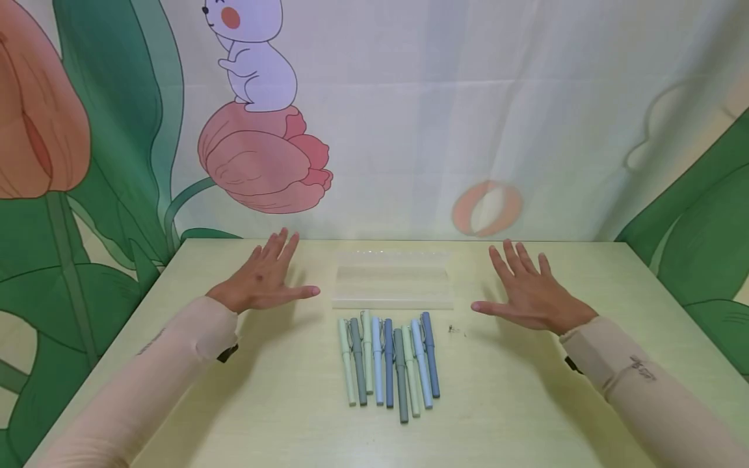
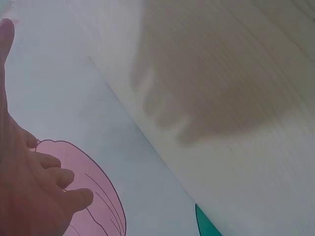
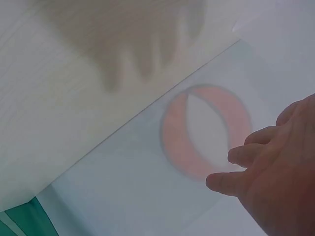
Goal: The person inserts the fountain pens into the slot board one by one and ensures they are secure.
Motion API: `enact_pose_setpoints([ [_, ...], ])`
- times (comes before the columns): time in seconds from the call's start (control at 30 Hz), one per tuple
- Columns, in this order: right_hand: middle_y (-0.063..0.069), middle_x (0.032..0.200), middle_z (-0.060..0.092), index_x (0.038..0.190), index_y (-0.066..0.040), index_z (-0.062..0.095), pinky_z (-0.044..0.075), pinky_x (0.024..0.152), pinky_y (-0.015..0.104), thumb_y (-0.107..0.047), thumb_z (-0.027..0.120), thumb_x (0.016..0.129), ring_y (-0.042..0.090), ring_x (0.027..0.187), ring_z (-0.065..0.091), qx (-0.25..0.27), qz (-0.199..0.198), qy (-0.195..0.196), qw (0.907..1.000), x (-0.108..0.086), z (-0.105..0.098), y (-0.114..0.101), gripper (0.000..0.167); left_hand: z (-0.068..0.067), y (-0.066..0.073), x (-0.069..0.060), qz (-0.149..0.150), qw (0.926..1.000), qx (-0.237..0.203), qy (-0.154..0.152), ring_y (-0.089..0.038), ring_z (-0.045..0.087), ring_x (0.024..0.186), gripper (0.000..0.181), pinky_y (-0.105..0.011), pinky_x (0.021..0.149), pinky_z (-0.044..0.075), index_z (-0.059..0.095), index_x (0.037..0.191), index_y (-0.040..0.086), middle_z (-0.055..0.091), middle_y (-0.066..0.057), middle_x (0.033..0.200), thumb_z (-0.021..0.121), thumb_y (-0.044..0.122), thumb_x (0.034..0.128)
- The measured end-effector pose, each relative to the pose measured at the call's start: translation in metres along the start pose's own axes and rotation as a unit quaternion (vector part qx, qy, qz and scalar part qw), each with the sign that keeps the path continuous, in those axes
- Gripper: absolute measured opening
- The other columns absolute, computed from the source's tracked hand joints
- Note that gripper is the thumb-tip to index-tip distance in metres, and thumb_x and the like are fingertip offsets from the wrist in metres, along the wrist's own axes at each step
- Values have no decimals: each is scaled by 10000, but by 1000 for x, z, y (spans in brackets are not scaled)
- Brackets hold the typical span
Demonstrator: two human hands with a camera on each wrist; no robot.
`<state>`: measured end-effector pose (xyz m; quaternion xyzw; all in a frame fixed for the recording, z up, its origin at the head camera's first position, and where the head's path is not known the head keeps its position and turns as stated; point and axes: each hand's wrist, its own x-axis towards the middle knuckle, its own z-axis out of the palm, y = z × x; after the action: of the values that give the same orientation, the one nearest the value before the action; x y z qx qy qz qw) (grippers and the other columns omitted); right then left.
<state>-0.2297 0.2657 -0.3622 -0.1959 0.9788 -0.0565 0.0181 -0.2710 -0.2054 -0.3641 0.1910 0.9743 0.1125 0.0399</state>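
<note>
My left hand [image 1: 263,276] hovers over the left part of the table, fingers spread and holding nothing. Across from it my right hand [image 1: 529,292] is held the same way, thumb pointing inward. Between the hands lies a clear plastic tray [image 1: 393,303] near the table's back edge. Just in front of it several capped pens [image 1: 389,364] lie side by side in a loose row, in light green, grey-green, light blue and dark blue. Each wrist view shows only its own hand, the left hand [image 2: 34,187] and the right hand [image 3: 275,167], apart from the tabletop.
The pale wooden table [image 1: 281,403] ends at a printed curtain [image 1: 398,130] with flowers and a white animal. Some small dark specks [image 1: 452,329] lie right of the pens. Both hands cast shadows on the tabletop.
</note>
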Motion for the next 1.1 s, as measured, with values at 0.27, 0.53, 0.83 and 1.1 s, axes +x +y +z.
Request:
enact_pose_setpoints([
  [0.27, 279, 1627, -32, 1580, 16, 50, 12, 1143, 684, -710, 486, 921, 496, 1481, -6, 39, -33, -43, 10000, 5, 5, -2, 1072, 5, 7, 10, 112, 9988, -476, 40, -353, 52, 1522, 1151, -540, 1201, 141, 20, 1599, 53, 4, -172, 1662, 567, 743, 857],
  [0.53, 278, 1627, -25, 1580, 18, 56, 38, 1160, 658, -703, 501, 920, 483, 1486, 3, 69, -100, -29, 9999, 9, 9, -4, 1073, 9, 16, 19, 109, 9954, -948, 45, -302, 107, 1524, 1036, -517, 1196, 186, 60, 1611, 115, 82, -107, 1669, 555, 689, 906],
  [0.83, 274, 1630, -14, 1574, 33, 49, 41, 1171, 637, -689, 513, 922, 464, 1494, 3, 96, -124, -69, 9999, 13, 9, -7, 1078, 12, 23, 32, 200, 9886, -1472, 247, -344, 251, 1479, 773, -515, 1182, 239, 245, 1578, 72, 290, -150, 1606, 599, 437, 996],
  [1.1, 255, 1636, -23, 1573, 32, 18, 41, 1185, 607, -701, 531, 908, 445, 1499, -6, 440, -135, -218, 9987, 15, 12, -10, 1115, 22, 28, 37, 84, 9812, -1853, 536, -372, 423, 1386, 640, -498, 1103, 385, 406, 1514, 52, 432, -163, 1528, 639, 339, 992],
])
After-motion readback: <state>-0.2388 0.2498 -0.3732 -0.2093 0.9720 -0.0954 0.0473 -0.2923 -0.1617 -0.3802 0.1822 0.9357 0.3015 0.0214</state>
